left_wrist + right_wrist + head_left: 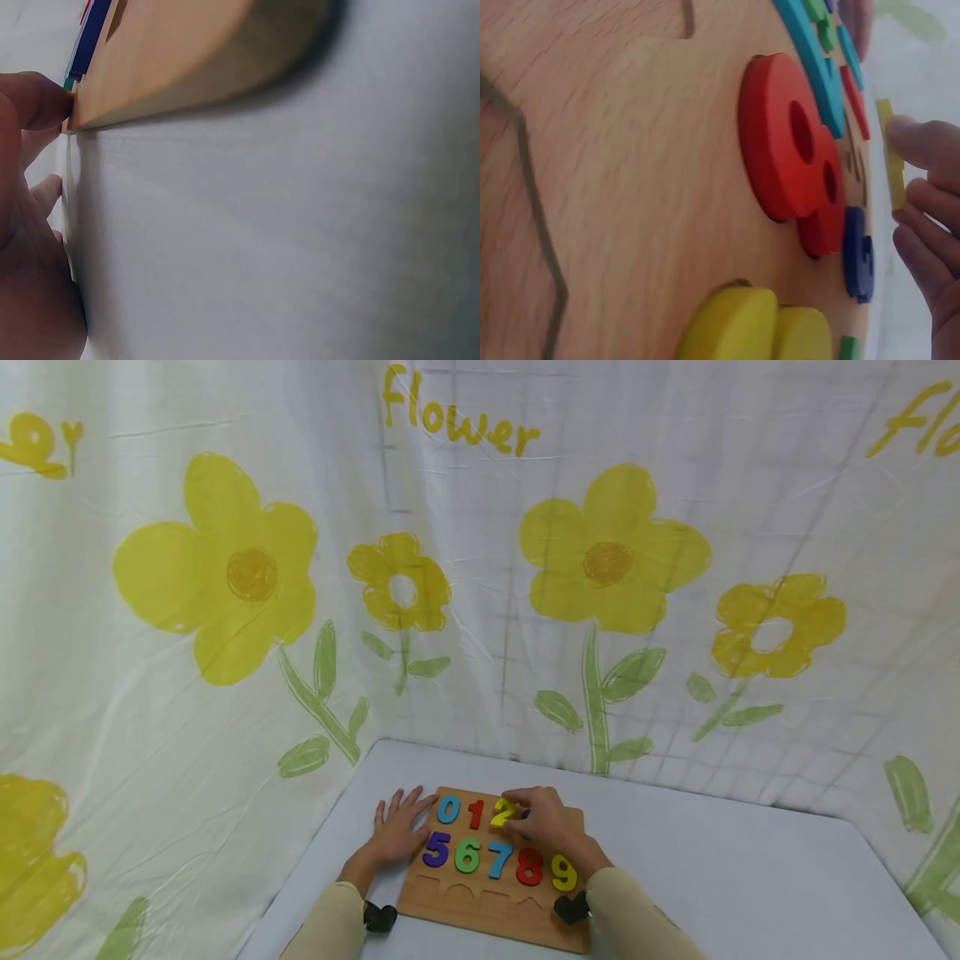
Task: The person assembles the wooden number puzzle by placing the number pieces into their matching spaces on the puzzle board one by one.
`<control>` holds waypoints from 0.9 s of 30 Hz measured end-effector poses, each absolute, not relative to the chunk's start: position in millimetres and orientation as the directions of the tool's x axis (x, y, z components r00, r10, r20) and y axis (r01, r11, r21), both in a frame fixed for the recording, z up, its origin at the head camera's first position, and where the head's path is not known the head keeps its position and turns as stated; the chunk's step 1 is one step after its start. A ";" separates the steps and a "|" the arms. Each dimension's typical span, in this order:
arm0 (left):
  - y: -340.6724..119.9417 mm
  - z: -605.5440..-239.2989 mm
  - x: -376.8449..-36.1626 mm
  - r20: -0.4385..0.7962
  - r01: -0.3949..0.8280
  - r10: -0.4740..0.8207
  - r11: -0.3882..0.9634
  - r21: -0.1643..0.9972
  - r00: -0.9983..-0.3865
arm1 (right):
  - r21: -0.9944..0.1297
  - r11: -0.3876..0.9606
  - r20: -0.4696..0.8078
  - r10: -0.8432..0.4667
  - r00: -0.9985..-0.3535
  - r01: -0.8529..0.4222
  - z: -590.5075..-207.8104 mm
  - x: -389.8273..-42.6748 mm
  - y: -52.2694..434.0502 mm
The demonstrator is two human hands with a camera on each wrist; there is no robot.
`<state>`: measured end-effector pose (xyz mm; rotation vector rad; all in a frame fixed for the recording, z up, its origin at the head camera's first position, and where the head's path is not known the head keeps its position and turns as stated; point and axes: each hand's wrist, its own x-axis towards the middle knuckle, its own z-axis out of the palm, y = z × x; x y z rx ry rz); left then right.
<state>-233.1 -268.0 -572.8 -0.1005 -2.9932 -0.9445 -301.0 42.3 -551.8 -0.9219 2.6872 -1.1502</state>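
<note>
Fingers (922,142) of the right hand (546,821) curl round the yellow 2 (501,812), pinching it tilted above the wooden number board (495,902) (its slot sits in the top row, at about 12 o'clock from the red 8 (529,866)). The left hand (400,829) lies flat with fingers spread, thumb against the board's edge at 9 o'clock, beside the purple 5 (436,849). The board rests on a white table (750,877).
</note>
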 end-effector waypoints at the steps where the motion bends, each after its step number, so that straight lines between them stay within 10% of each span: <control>1: -267.7 -572.9 -233.3 0.021 0.063 0.062 0.816 0.575 -0.998 | -0.676 0.543 0.153 -0.558 -0.816 -0.498 -552.9 -301.5 41.5; 27: -269.4 -574.8 -233.7 0.026 0.080 0.080 0.816 0.573 -0.996 | -0.520 0.665 0.217 -0.504 -0.836 -0.536 -547.2 -284.4 67.2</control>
